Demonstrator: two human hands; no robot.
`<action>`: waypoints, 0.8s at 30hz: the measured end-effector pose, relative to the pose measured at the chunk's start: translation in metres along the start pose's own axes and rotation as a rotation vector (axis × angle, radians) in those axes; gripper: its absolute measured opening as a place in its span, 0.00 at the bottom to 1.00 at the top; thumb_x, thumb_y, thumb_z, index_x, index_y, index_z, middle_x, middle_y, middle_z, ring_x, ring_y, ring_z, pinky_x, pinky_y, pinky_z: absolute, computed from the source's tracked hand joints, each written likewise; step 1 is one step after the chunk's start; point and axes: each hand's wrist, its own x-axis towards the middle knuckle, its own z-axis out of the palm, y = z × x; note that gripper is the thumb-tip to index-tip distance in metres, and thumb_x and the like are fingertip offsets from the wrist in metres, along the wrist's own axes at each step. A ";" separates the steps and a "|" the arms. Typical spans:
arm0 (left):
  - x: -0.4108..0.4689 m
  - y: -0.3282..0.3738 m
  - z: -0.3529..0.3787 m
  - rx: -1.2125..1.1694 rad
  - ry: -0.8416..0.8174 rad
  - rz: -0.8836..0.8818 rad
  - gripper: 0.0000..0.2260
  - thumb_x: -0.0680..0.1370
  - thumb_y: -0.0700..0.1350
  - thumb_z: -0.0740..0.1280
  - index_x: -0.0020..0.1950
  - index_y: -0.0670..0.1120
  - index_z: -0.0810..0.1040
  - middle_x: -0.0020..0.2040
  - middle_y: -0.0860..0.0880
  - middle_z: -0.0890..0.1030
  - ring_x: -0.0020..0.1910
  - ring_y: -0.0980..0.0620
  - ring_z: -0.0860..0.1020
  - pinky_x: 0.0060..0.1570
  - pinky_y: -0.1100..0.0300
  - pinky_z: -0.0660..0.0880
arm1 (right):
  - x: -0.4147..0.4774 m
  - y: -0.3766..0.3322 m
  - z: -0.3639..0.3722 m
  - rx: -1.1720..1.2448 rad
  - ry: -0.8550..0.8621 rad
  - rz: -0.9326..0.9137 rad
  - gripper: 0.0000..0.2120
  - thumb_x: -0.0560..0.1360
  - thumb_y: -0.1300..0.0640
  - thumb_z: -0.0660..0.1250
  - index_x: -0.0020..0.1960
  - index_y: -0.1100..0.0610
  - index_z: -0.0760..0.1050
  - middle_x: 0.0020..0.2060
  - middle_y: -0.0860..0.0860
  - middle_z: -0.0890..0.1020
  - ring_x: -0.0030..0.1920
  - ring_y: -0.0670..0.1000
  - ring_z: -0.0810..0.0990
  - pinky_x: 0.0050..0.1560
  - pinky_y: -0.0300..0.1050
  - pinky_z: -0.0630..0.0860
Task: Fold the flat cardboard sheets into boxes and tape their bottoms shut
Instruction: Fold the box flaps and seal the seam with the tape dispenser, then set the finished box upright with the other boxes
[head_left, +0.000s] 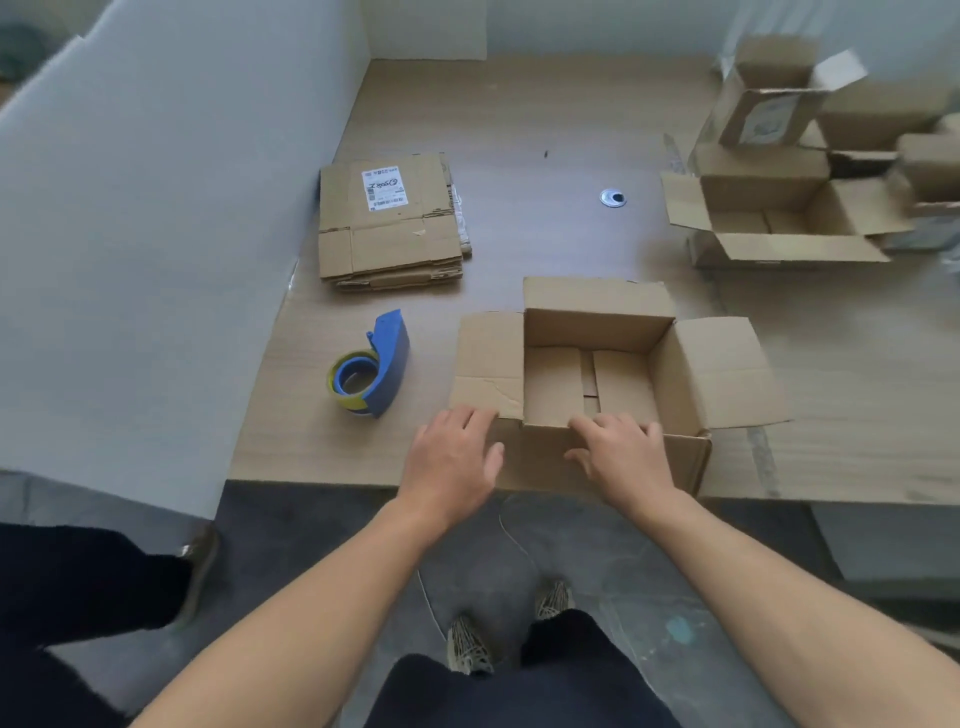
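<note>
While both hands sit at the near wall of the open cardboard box (597, 327), we record the following.

- **Left hand** (452, 460): the fingers are loosely spread and laid on the near left corner, with the thumb free.
- **Right hand** (621, 452): the fingers are curled over the near rim, with the thumb on the outer face.
- **Box:** it stands upright just ahead of both hands, at the table (545, 130) edge. Its 2 side flaps are splayed and 2 bottom flaps show a gap inside. We cannot confirm tape beneath.

We judge the step to be turning or shifting the box. A firm 2-handed hold with the walls kept square would serve, and a lift rather than a drag.

- **Tape dispenser** (374, 364): it lies just left of and beyond the left hand, near the left flap, and could snag it.
- **Stack of flat sheets** (389, 223): it lies farther beyond the dispenser.
- **Erected boxes** (779, 208): they stand well beyond the right hand.
</note>
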 end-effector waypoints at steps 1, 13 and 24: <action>0.002 0.006 0.001 -0.012 0.007 0.020 0.17 0.80 0.51 0.63 0.68 0.50 0.73 0.62 0.50 0.76 0.59 0.46 0.74 0.58 0.52 0.69 | -0.007 0.009 -0.002 -0.001 0.017 0.013 0.14 0.79 0.44 0.63 0.63 0.47 0.71 0.55 0.48 0.79 0.58 0.53 0.74 0.56 0.53 0.64; 0.031 0.151 0.031 0.094 0.079 0.250 0.13 0.75 0.52 0.64 0.56 0.48 0.80 0.51 0.49 0.81 0.50 0.42 0.79 0.51 0.49 0.72 | -0.106 0.169 -0.021 -0.038 0.098 0.208 0.12 0.78 0.43 0.64 0.59 0.45 0.73 0.52 0.46 0.79 0.55 0.52 0.75 0.56 0.52 0.64; 0.054 0.300 0.084 0.111 -0.001 0.319 0.15 0.80 0.52 0.63 0.65 0.50 0.76 0.63 0.50 0.77 0.60 0.45 0.75 0.60 0.51 0.68 | -0.174 0.337 -0.042 -0.063 0.068 0.274 0.13 0.80 0.44 0.62 0.62 0.46 0.72 0.55 0.47 0.78 0.59 0.52 0.74 0.65 0.55 0.63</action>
